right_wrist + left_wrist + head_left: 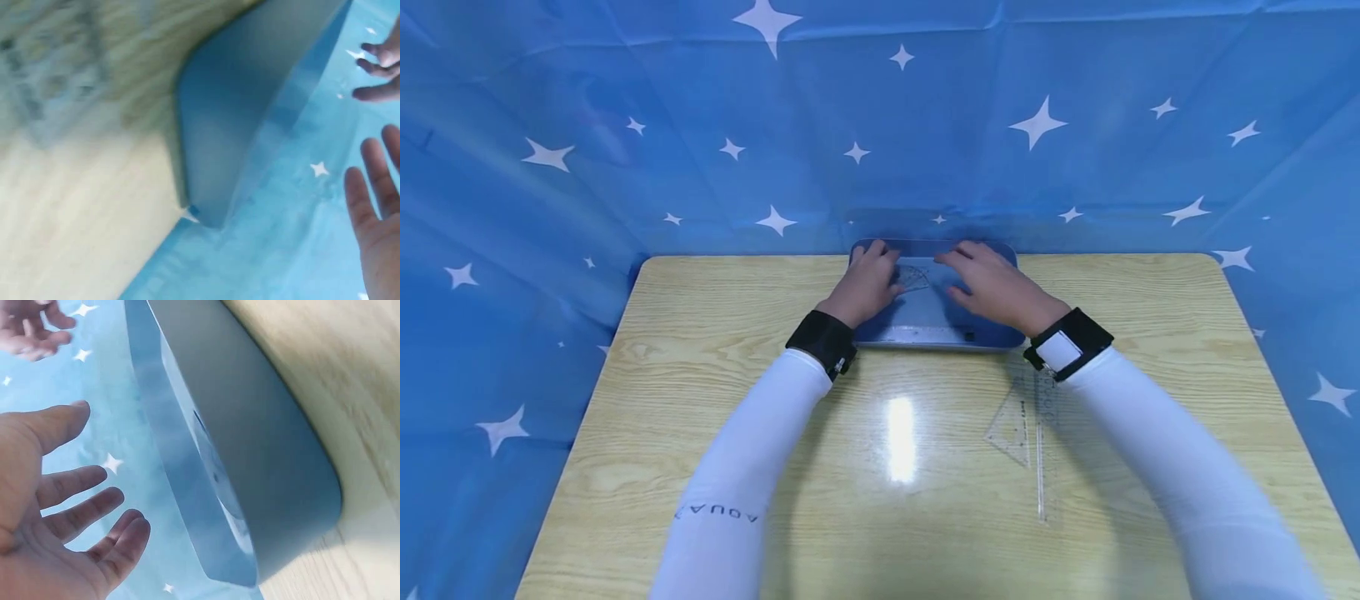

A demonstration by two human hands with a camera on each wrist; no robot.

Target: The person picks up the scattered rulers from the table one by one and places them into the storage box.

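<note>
Just below both open hands: blue case, far table edge.

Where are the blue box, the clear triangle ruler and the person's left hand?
blue box (925, 337), head view, its near front wall.
clear triangle ruler (1011, 429), head view, its middle.
left hand (867, 287), head view, back of the hand.

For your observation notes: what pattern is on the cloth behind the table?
White stars on the blue cloth, clearest in the head view.
</note>
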